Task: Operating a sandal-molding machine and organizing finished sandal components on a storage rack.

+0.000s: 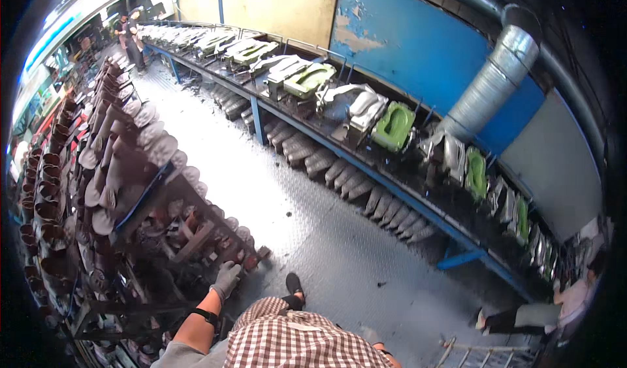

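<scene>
Brown boots [124, 165] crowding rack [194, 240], left of and beyond left hand [227, 278]. Left hand lying at rack's near end; guiding by frame, not boots, likely keeping load steadier. Right hand [371, 335] hanging half hidden behind checked apron [294, 335]; cannot tell either hand's closure.

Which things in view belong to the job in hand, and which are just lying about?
Seemingly in use:
dark framed rack nearest the grey-gloved left hand
tall brown boot-shaped pieces on it

Seemingly just nearby:
green hollowed rectangular blocks
long blue-framed bench
silver ribbed duct
</scene>
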Tool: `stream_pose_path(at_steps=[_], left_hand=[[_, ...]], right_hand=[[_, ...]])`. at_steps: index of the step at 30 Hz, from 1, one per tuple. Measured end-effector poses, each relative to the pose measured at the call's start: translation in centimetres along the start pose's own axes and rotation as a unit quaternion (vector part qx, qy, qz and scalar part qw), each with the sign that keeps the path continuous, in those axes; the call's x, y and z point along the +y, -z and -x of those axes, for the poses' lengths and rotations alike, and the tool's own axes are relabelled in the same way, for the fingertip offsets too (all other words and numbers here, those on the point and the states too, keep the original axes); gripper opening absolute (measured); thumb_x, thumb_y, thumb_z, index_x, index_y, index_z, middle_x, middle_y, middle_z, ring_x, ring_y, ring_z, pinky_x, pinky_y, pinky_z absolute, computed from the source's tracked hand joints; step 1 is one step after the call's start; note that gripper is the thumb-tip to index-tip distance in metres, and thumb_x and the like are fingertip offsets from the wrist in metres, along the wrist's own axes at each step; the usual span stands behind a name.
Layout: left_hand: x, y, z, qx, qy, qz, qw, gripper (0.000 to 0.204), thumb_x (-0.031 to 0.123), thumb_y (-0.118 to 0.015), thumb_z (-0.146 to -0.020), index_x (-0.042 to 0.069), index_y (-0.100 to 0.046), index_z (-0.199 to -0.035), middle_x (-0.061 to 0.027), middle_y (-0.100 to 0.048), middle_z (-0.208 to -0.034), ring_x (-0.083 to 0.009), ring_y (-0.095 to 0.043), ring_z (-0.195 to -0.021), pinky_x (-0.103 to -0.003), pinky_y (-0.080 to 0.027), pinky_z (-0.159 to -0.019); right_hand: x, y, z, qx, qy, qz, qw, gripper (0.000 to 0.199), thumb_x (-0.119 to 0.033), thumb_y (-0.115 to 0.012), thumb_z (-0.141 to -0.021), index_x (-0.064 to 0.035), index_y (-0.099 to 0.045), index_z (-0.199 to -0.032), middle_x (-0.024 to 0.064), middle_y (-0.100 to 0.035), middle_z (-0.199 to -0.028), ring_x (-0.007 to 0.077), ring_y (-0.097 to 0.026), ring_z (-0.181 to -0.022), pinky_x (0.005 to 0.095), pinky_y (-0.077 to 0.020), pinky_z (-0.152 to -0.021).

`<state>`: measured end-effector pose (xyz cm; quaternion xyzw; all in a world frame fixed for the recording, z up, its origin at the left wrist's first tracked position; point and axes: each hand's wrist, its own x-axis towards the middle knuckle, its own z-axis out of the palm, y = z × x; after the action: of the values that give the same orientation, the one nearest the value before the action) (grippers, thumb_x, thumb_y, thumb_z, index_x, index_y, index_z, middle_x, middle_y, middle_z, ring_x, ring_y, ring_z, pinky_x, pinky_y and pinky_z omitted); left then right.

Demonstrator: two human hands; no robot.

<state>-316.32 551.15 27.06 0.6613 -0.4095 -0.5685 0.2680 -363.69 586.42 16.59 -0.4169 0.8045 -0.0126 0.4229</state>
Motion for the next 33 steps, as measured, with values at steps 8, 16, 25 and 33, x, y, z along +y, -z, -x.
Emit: stream_pose_path(at_steps=[8, 16, 25, 33], left_hand=[[9.0, -4.7, -5.0, 0.019, 0.029, 0.228, 0.973, 0.016, 0.017, -0.068, -0.092, 0.006, -0.063, -0.101, -0.0023, -0.062, -0.079, -0.0145, -0.059, -0.061, -0.032, -0.042, -0.049], [15.8, -5.3, 0.2, 0.028, 0.257, 0.017, 0.966, 0.034, 0.039, -0.062, -0.094, 0.008, -0.068, -0.106, -0.0034, -0.062, -0.08, -0.019, -0.059, -0.066, -0.036, -0.046, -0.054], [22.2, -12.9, 1.2, 0.091, 0.052, 0.133, 0.986, 0.037, 0.033, -0.063, -0.102, 0.004, -0.065, -0.125, -0.0006, -0.066, -0.093, -0.0096, -0.059, -0.075, -0.027, -0.048, -0.066], [30.1, -15.8, 4.6, 0.18, 0.003, 0.06, 0.982, 0.052, 0.031, -0.064, -0.103, 0.001, -0.055, -0.145, -0.0023, -0.067, -0.113, -0.0081, -0.06, -0.093, -0.025, -0.05, -0.079]], right_hand=[[-6.5, 16.0, -12.4, 0.013, -0.163, -0.619, 0.768, 0.053, -0.032, -0.051, -0.104, -0.0053, -0.045, -0.149, 0.0161, -0.054, -0.149, 0.0382, -0.06, -0.122, 0.0562, -0.0434, -0.105], [-25.1, 39.1, -24.6, -0.064, 0.166, -0.652, 0.737, 0.042, -0.033, -0.062, -0.1, -0.0099, -0.059, -0.134, 0.0051, -0.067, -0.113, 0.0229, -0.064, -0.095, 0.0386, -0.0509, -0.081], [-39.0, 75.9, -26.4, 0.46, 0.419, -0.178, 0.762, 0.033, -0.025, -0.048, -0.11, -0.0044, -0.063, -0.131, 0.0066, -0.066, -0.113, 0.0203, -0.063, -0.1, 0.0372, -0.0504, -0.093], [-36.1, 82.6, -28.2, 0.46, 0.369, -0.116, 0.799, 0.034, -0.026, -0.051, -0.107, -0.0047, -0.063, -0.131, 0.0082, -0.066, -0.114, 0.0223, -0.064, -0.102, 0.0385, -0.0506, -0.094]])
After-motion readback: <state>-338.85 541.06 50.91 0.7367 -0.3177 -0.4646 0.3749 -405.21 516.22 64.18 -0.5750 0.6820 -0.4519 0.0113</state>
